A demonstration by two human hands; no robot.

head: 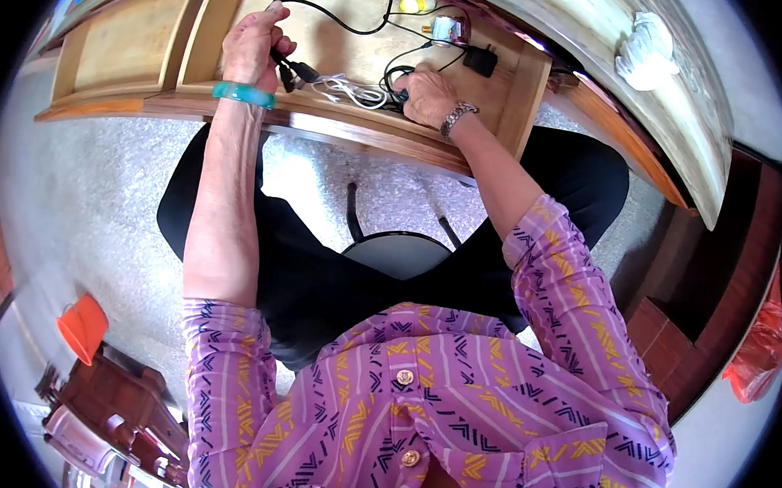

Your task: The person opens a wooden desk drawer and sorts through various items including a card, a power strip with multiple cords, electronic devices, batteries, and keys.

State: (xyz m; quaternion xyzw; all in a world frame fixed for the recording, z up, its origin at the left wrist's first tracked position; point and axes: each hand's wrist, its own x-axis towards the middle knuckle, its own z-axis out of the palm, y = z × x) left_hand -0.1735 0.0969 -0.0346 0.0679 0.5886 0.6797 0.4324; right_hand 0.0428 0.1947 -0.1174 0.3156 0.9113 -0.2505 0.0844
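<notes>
Over the open wooden drawer [344, 121], my left hand [256, 45] grips a black cable [335, 20], whose dark connectors [300, 73] hang below the fingers. My right hand [427, 94] is down in the drawer on a coiled black cable [398, 81], its fingers partly hidden. Between the hands lies a bundled white cable [355, 91]. A black plug adapter [481, 61] rests right of my right hand. Behind it are a small glass bottle [450, 31] with a pale label and a yellow-and-white item [417, 3].
The drawer has a wooden divider [207, 30] at left. A tabletop edge [685, 106] curves above at right, with a crumpled white item [647, 51] on it. A round stool seat [397, 254] shows between the legs. An orange container [83, 329] is at lower left.
</notes>
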